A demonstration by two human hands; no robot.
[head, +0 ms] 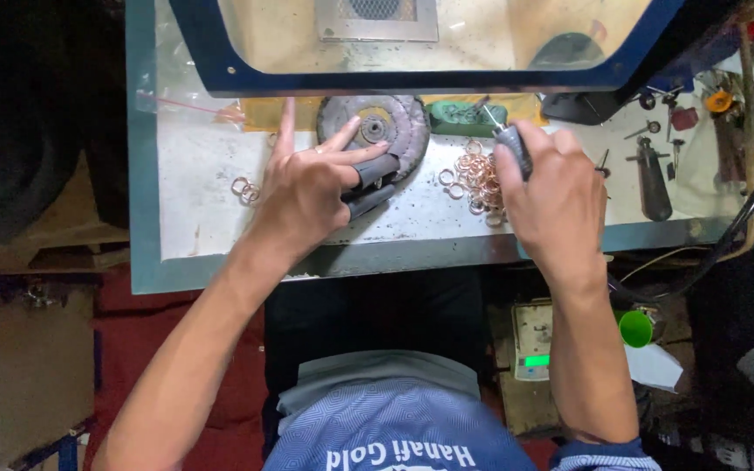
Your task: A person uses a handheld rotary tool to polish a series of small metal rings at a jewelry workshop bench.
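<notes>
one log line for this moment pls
left hand: fingers in dark sleeves at buffing wheel | right hand: grips dark-handled tool over ring pile | few rings left of left hand

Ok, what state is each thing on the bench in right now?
left hand: fingers spread, dark-wrapped fingertips against the buffing wheel
right hand: closed around a dark-handled tool
buffing wheel: whether spinning, cannot tell
pile of copper-coloured rings: loose, heaped
small rings: set apart
scale: display lit green
</notes>
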